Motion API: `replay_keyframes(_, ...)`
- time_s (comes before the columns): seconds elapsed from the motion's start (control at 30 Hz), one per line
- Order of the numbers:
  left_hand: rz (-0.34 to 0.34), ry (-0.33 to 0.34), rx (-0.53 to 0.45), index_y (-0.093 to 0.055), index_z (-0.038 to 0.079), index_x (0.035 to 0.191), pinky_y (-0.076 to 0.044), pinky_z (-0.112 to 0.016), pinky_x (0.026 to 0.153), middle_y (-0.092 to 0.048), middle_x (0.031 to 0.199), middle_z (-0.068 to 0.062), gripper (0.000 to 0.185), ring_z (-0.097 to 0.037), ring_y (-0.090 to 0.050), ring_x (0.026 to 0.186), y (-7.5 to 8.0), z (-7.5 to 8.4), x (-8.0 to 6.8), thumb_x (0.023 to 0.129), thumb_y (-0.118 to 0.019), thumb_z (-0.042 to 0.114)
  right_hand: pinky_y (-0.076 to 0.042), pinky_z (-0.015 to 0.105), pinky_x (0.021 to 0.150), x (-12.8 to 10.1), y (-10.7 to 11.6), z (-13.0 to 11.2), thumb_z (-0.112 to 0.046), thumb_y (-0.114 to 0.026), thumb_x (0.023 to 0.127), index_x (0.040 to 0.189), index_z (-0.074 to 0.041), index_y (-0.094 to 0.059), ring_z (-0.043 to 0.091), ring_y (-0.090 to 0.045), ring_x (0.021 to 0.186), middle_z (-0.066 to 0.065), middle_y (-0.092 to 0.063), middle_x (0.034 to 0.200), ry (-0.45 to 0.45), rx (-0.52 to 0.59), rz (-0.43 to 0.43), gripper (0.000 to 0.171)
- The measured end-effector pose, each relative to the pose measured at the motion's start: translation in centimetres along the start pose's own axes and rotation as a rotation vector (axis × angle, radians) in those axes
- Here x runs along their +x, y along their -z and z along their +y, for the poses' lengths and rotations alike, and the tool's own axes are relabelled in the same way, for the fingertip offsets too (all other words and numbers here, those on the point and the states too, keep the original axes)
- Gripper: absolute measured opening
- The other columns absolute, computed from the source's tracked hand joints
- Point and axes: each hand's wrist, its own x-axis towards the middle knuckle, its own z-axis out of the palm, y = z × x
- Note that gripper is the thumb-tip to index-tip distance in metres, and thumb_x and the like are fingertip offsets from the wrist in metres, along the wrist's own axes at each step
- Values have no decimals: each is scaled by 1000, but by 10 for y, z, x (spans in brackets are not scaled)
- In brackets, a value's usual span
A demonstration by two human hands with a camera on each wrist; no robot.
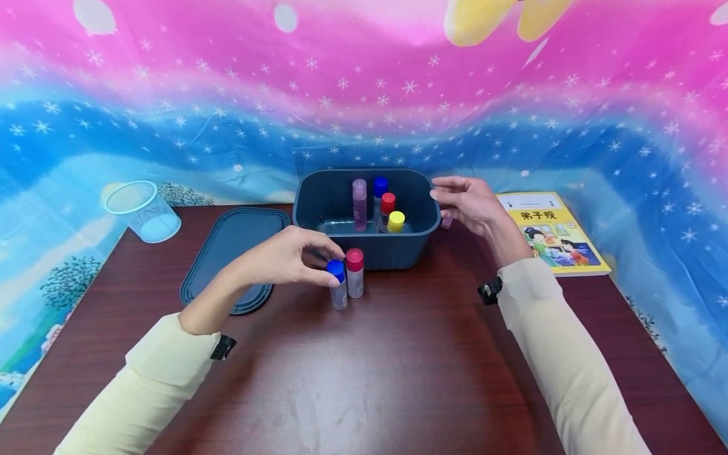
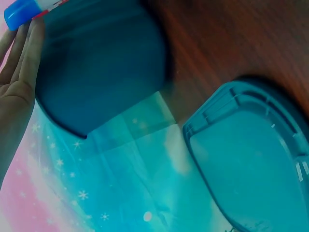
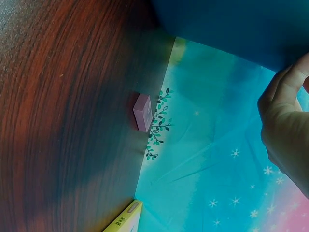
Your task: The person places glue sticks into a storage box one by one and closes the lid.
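A dark blue-grey storage bin [image 1: 364, 249] stands at the back of the table. My left hand [image 1: 296, 256] pinches the blue cap of a clear glue stick [image 1: 339, 294] in front of it. Right beside this stands a red-capped glue stick [image 1: 355, 283], upright on the table. Inside the bin are a purple glue stick [image 1: 359, 205], a blue-capped one [image 1: 380, 188], another red-capped one [image 1: 388, 203] and a yellow-capped one [image 1: 395, 221]. At the bin's right end, my right hand [image 1: 469, 205] holds the rim; its fingertips are partly hidden in the right wrist view.
The bin's lid [image 1: 227, 246] lies flat at the left. Behind it stands a light-blue mesh basket [image 1: 150, 215]. A yellow-edged book [image 1: 560, 237] lies at the right. A small pink block [image 3: 143, 112] sits near the table's back edge, beside the bin.
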Motion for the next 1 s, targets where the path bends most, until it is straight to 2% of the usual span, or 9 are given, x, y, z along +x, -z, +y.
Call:
replay_keyframes(0.33,18,-34,38,-73,7,119,-60,-30,81,-70,110,-4,38,-18,-69,92,-7,-5,1,85,-84,20,-57,22,66,2,0,3,-10,-66,99,146,0,-51,18,-67,84,15,-57,124,6,3,16,50)
replay_keyframes(0.63,36,-19,24,-73,6,117,-60,-30,81,-70,107,-4,36,-25,-68,93,-5,-6,-3,86,-84,21,-57,23,66,3,-1,2,-9,-66,99,145,0,-52,17,-67,83,14,-59,126,9,26,14,49)
replay_keyframes(0.87,30,-14,11,-72,7,117,-60,-31,82,-70,107,-4,36,-22,-68,92,2,1,-5,86,-84,22,-57,22,67,1,0,1,-10,-65,99,148,1,-49,16,-67,85,16,-55,132,6,16,3,52)
replay_keyframes(1.0,56,-18,-57,-72,6,115,-60,-32,82,-70,107,-7,32,-23,-70,92,11,4,-7,87,-83,16,-57,22,67,0,0,1,-10,-66,99,148,0,-49,16,-67,85,16,-55,133,7,21,2,53)
